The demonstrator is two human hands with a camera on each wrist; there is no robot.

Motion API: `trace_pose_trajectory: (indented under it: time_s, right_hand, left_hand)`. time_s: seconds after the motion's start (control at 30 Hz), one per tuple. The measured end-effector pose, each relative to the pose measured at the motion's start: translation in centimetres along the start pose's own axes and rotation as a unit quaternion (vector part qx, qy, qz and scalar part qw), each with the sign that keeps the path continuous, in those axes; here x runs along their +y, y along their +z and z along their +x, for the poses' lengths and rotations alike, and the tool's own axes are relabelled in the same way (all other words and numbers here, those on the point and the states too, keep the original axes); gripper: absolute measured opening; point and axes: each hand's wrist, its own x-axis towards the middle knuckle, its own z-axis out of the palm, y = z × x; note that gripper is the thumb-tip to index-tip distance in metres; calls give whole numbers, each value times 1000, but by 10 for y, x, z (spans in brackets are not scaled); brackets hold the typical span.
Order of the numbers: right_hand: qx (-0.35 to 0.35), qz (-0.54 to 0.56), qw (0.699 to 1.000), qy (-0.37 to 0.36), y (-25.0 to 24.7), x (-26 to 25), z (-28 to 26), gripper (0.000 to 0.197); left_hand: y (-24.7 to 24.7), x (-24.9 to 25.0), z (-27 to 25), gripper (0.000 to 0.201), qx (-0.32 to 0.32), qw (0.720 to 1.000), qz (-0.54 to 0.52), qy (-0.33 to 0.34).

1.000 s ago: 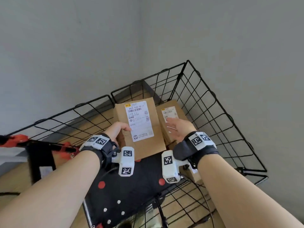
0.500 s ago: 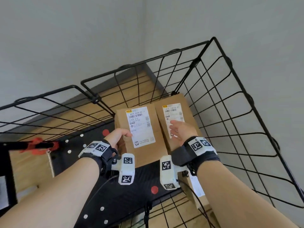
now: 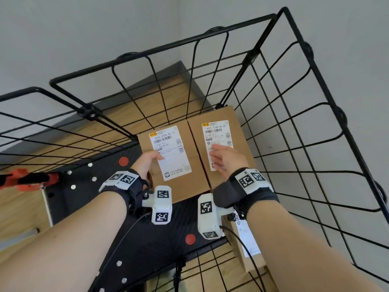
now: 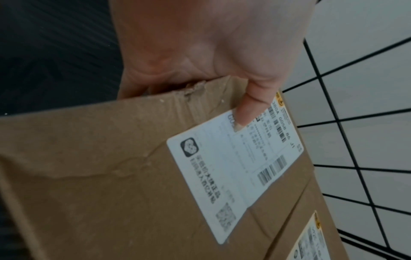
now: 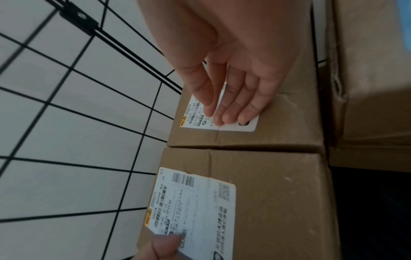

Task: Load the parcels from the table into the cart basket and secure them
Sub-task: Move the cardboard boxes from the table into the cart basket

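- Parcels sit side by side, touching, at the far corner inside the black wire cart basket (image 3: pixel 248 60)
- Left hand (image 3: pixel 147 163) grasps the left parcel (image 3: pixel 179 186) at its near-left edge, thumb on its white label (image 4: pixel 233 167)
- Right hand (image 3: pixel 226 159) is released, straight fingers (image 5: pixel 233 98) lying flat on the right parcel (image 3: pixel 242 131)
- A third parcel (image 3: pixel 250 256) lies by the right forearm

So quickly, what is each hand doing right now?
Left hand: grips the edge of the left parcel, thumb on its label.
Right hand: open, straight fingers resting on the right parcel.
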Motion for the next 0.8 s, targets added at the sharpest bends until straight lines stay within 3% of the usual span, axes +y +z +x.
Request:
trace_pose_trajectory:
  time_s: [0.1,0.27,0.43,0.5,0.67,0.8]
  right_hand:
    - [7,10,1000,-6,0,1,0,28]
    - [0,30,1000,-6,-3,1,0,29]
    - [-1,43,999,15,-2,2,-10,29]
    - [8,34,999,16,-3,3,-17,27]
    - [30,31,999,6,-6,2,-41,21]
    - [40,52,998,-8,-10,2,-72,22]
  left_hand:
    - [-2,1,9,20,10,1000,7,13]
    - [-7,-2,15,22,16,1000,18,18]
    - [-22,-11,39,57,31,998,52,13]
    - [-18,-1,12,53,35,997,59,19]
    - [-19,9,-26,16,56,995,71,49]
    - [-28,11,-46,32,54,995,62,56]
